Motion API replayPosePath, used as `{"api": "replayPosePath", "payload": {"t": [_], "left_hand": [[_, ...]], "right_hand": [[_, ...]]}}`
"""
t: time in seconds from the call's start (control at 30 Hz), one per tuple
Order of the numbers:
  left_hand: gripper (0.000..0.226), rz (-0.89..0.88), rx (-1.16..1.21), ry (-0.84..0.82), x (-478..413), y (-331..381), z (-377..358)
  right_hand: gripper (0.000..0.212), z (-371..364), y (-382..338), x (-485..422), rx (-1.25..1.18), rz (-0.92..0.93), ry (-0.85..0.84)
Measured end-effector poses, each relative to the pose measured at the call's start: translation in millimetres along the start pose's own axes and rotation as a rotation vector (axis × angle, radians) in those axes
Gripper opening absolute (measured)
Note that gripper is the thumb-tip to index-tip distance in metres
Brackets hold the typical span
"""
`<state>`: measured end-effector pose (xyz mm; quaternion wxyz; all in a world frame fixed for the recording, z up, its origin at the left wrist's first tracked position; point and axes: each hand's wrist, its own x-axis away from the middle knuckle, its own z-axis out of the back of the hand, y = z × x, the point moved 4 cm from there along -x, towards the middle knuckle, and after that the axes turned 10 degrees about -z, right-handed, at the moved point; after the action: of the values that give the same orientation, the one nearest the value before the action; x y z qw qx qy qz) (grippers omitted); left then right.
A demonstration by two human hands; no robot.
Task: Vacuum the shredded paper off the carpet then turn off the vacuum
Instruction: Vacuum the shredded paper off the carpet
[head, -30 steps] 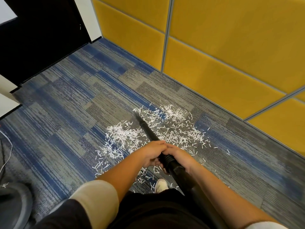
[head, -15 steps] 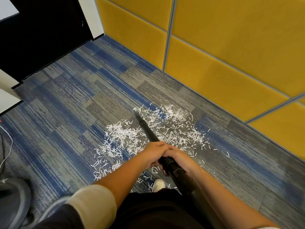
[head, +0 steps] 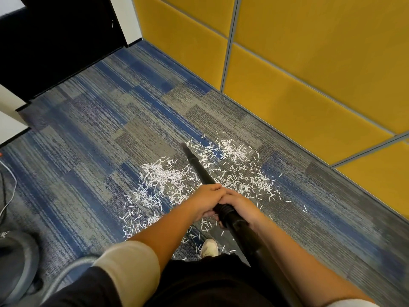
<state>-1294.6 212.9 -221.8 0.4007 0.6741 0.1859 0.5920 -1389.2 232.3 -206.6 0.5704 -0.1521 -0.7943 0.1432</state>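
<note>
Working over carpet (head: 88,151) strewn with shredded paper (head: 163,176), lying mid-floor toward the edge below yellow panels (head: 309,107). Judging the scraps featherlight and loose, needing suction only. Steering a rigid black vacuum wand (head: 199,167), probably light yet long, best taken at its collar (head: 223,210). Clamping left hand (head: 207,200) and right hand (head: 241,207) round that collar, touching each other. Resting the nozzle (head: 185,147) beyond the grip, at the pile's far side.

The blue-and-grey striped carpet (head: 88,129) is a rough, matt weave. The white shredded paper strips (head: 163,176) are thin and matt. The long black vacuum tube (head: 199,167) looks like smooth plastic with a dull sheen (ribbed at its collar). The yellow wall panels (head: 309,63) look like matt cloth.
</note>
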Motion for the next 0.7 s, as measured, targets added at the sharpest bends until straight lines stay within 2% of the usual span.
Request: {"api": "replayPosePath", "payload": {"t": [0.2,0.33,0.53,0.7], "left_hand": [[0.035,0.007,-0.034,-0.012,-5,2,-14],[0.032,0.001,-0.028,-0.025,-3,6,-19],[0.042,0.003,-0.04,-0.023,0,7,-20],[0.041,0.002,-0.041,0.004,-1,6,-12]], "right_hand": [[0.033,13,3,5,-0.066,0.011,0.013],[0.034,17,6,9,-0.061,0.036,0.051],[0.048,18,8,9,-0.043,0.05,0.095],[0.036,8,2,7,-0.01,0.051,0.06]]}}
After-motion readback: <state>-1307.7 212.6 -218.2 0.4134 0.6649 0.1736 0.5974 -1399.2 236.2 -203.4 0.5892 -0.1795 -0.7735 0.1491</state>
